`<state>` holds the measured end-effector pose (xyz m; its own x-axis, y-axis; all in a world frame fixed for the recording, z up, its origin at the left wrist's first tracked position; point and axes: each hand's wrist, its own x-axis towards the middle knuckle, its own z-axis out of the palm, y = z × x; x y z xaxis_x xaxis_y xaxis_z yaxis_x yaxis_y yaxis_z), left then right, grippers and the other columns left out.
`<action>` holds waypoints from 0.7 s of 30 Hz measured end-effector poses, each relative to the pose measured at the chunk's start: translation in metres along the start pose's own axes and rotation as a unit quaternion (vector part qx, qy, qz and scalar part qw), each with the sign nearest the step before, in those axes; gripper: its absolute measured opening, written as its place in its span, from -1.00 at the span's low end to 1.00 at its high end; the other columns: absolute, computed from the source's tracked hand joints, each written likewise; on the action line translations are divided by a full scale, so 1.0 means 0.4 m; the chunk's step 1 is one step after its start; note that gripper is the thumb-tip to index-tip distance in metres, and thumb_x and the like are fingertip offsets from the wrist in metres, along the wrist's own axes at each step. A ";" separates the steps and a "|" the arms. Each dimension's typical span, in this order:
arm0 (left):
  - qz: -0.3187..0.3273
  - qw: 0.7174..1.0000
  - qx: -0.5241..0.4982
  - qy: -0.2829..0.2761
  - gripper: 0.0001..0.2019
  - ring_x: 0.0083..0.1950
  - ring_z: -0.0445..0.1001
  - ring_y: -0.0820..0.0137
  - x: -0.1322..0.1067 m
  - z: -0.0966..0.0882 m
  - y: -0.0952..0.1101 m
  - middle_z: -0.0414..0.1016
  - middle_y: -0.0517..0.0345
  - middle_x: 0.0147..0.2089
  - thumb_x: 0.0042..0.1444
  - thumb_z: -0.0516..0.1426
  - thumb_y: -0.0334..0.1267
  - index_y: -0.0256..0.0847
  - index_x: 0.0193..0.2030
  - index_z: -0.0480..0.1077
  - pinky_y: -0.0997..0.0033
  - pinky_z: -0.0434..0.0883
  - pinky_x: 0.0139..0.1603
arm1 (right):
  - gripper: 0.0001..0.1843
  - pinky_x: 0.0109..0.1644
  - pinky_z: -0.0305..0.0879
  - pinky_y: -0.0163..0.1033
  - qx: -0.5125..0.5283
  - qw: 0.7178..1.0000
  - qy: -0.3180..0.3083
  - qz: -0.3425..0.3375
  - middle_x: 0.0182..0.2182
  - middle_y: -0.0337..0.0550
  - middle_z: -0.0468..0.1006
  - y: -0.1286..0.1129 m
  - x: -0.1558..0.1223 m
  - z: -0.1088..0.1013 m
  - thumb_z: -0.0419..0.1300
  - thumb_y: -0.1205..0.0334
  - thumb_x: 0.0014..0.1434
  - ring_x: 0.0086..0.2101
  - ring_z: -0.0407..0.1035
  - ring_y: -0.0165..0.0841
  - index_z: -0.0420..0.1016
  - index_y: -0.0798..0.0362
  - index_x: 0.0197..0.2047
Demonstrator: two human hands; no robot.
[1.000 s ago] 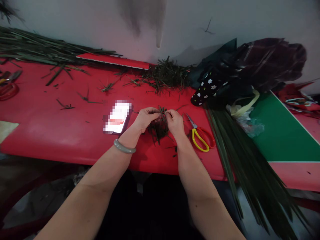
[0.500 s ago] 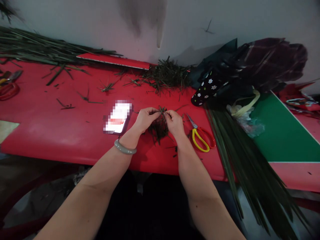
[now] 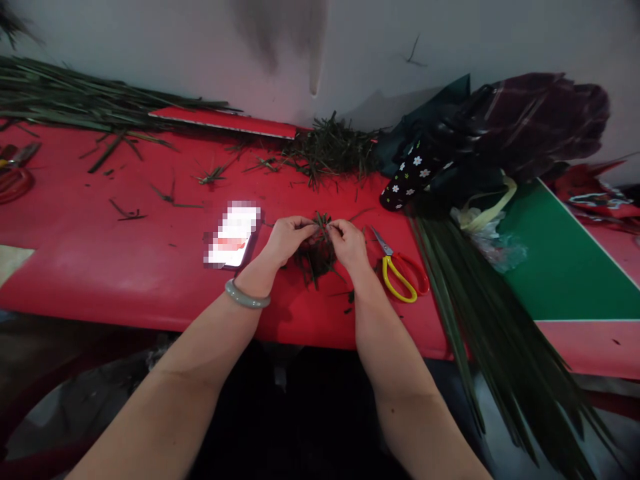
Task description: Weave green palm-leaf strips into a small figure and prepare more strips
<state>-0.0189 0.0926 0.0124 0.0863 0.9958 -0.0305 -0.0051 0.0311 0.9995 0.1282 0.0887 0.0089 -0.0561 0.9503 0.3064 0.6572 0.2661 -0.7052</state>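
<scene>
A small bunch of green leaf strips (image 3: 323, 221) is pinched between my two hands, above the red tabletop. My left hand (image 3: 290, 237), with a grey bangle on its wrist, grips the strips from the left with thumb and fingers. From the other side, my right hand (image 3: 349, 241) pinches them at nearly the same spot. Beneath both hands lies a small heap of dark leaf scraps (image 3: 315, 263). Scissors (image 3: 400, 273) with one yellow and one red handle lie just right of my right hand. A lit phone (image 3: 233, 237) rests left of my left hand.
Long green leaves (image 3: 500, 320) hang over the front edge at right. More leaves (image 3: 90, 97) lie along the wall at left. A cut-leaf pile (image 3: 335, 147) sits at the back, beside a dark umbrella (image 3: 535, 127). Red-handled scissors (image 3: 15, 180) lie far left.
Both hands keep their pinch on the leaf strips, with only a slight shift; the left hand sits slightly further left. The whole view has moved a little.
</scene>
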 end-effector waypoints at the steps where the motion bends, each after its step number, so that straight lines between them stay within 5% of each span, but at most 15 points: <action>1: 0.004 1.000 0.002 0.001 -0.87 -0.57 0.28 0.55 0.001 -0.001 -0.001 0.38 0.19 -0.58 -0.13 0.17 -0.25 -0.27 -0.45 0.45 0.52 0.23 -0.54 | -0.76 -0.21 0.26 -0.24 0.014 1.000 -0.004 -0.010 -0.33 -0.14 0.50 0.000 0.000 0.002 0.01 0.14 0.08 -0.29 0.36 -0.33 0.44 0.03 -0.28; 5: 0.028 0.999 0.032 0.022 -0.85 -0.57 0.26 0.56 0.002 -0.005 -0.004 0.40 0.19 -0.58 -0.13 0.18 -0.21 -0.27 -0.46 0.47 0.53 0.21 -0.54 | -0.76 -0.12 0.27 -0.23 0.056 0.996 -0.033 -0.053 -0.27 -0.17 0.51 -0.003 -0.004 0.010 0.02 0.19 0.07 -0.23 0.37 -0.35 0.43 0.00 -0.21; 12: 0.034 0.999 0.015 0.007 -0.80 -0.37 0.40 0.50 0.000 -0.005 0.011 0.51 0.12 -0.32 -0.09 0.13 -0.29 -0.23 -0.29 0.48 0.48 0.33 -0.30 | -0.76 -0.18 0.28 -0.22 0.051 0.999 0.007 0.003 -0.34 -0.17 0.54 -0.005 -0.004 0.002 0.00 0.18 0.08 -0.29 0.39 -0.34 0.45 0.03 -0.27; 21: 0.049 0.991 0.126 0.020 -0.88 -0.49 0.28 0.52 0.006 -0.019 0.002 0.41 0.20 -0.52 -0.10 0.11 -0.29 -0.27 -0.45 0.45 0.51 0.21 -0.44 | -0.74 -0.04 0.22 -0.13 0.003 0.999 0.010 -0.042 -0.22 -0.13 0.50 -0.003 -0.001 0.003 0.02 0.19 0.08 -0.16 0.33 -0.29 0.42 0.02 -0.19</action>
<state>-0.0262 0.0957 0.0129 0.0574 0.9958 0.0707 0.2381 -0.0825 0.9677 0.1265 0.0883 0.0087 -0.0949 0.9212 0.3775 0.6466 0.3453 -0.6802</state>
